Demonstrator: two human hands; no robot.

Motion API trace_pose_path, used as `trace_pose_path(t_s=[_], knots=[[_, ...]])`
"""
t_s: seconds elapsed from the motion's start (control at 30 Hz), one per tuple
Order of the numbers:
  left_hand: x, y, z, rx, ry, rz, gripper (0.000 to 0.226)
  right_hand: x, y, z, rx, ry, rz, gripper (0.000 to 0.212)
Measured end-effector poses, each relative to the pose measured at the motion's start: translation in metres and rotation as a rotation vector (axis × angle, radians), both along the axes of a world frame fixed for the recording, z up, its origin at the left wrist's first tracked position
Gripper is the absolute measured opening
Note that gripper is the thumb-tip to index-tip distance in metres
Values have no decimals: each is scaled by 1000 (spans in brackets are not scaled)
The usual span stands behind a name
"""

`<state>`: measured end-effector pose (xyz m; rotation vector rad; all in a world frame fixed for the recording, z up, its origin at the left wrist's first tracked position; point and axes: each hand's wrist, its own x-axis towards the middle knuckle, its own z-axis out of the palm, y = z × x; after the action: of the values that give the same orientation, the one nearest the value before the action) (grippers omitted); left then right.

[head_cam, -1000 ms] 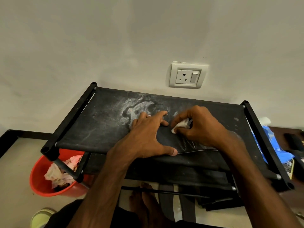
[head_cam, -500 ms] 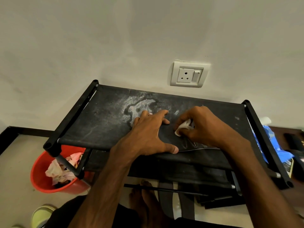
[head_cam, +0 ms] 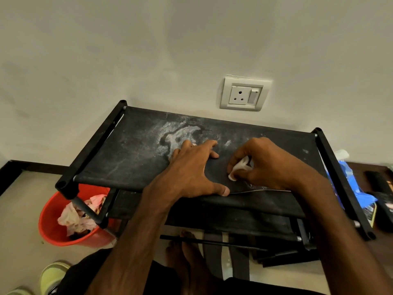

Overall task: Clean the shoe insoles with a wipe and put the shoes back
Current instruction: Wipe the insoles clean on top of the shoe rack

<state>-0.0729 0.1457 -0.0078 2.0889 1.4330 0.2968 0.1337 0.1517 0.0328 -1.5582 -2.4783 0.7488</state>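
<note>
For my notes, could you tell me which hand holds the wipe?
The right hand pinches the wipe; the left hand lies flat, holding nothing.

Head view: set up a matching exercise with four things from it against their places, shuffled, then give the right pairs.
Things
1. wipe
2. red bucket
3. wall socket
4. left hand

Places
A. on the wall above the rack
B. pinched in the right hand
C. spread flat on the rack's top
D. on the floor by the rack's left front corner

Pairs: 1-B, 2-D, 3-A, 4-C
</note>
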Motion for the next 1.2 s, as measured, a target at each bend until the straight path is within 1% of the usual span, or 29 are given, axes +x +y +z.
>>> trace_pose_path(t_s=[0.07,0.2,0.3,0.37,0.43,0.5,0.57,0.63,0.73,0.8,0.9,0.97,1.03,1.1,1.2], knots=[[0,0,0,-1,0,2,116,0,1,-2,-5,3,12,17],[0,0,-1,10,-3,1,115,12,-2,5,-170,-55,57,10],[0,0,-1,15,-2,-3,116,12,-4,7,-177,-76,69,12],[1,0,-1,14,-1,-3,117,7,-3,4,-117,-28,41,13],[1,0,-1,5,-4,-2,117,-3,0,-4,6,3,-12,17],[0,1,-1,-7,-6,-1,117,-12,3,-10,91,-10,-85,20],[0,1,-2,-13,-6,-4,118,-15,5,-12,119,-34,-97,20],[0,1,-2,-7,-7,-6,118,-11,4,-11,71,-39,-30,17],[0,1,-3,4,-13,-4,118,-3,-2,-1,-94,7,81,15],[-1,1,-4,13,-8,-8,118,-1,-4,1,-127,22,90,14],[-1,2,-4,8,-4,-9,117,-5,1,-9,23,32,-19,14],[-1,2,-4,8,5,-10,116,-15,5,-16,129,-10,-136,16],[0,1,-4,-3,2,-7,117,-19,7,-19,164,-66,-158,18],[1,1,-3,-4,0,-6,118,-15,5,-16,124,-85,-97,17],[2,0,-2,15,4,-5,120,-7,-3,-6,-25,-26,23,16]])
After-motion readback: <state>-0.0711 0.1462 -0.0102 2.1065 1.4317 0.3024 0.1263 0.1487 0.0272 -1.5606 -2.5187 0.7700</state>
